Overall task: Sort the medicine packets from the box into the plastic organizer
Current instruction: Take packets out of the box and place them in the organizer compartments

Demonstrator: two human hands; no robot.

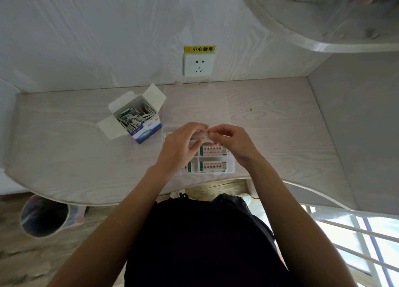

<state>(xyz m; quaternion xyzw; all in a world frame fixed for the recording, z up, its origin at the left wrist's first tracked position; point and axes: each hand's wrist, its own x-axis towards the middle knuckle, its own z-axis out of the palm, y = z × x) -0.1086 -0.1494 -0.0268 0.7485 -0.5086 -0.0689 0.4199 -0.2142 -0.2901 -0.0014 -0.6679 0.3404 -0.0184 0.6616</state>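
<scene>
A medicine packet (199, 136), blurred, sits pinched between my left hand (180, 146) and right hand (232, 142) above the clear plastic organizer (230, 168), where packets already fill compartments. The open box (138, 119) of packets stands just left on the desk (64, 148).

Open box (138, 118) stands just left of organizer (230, 168); right desk (280, 124) bare.

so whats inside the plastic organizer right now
The plastic organizer holds medicine packets lying flat in its near compartments. The left hand and right hand cover the far compartments, so those contents cannot be seen.
</scene>
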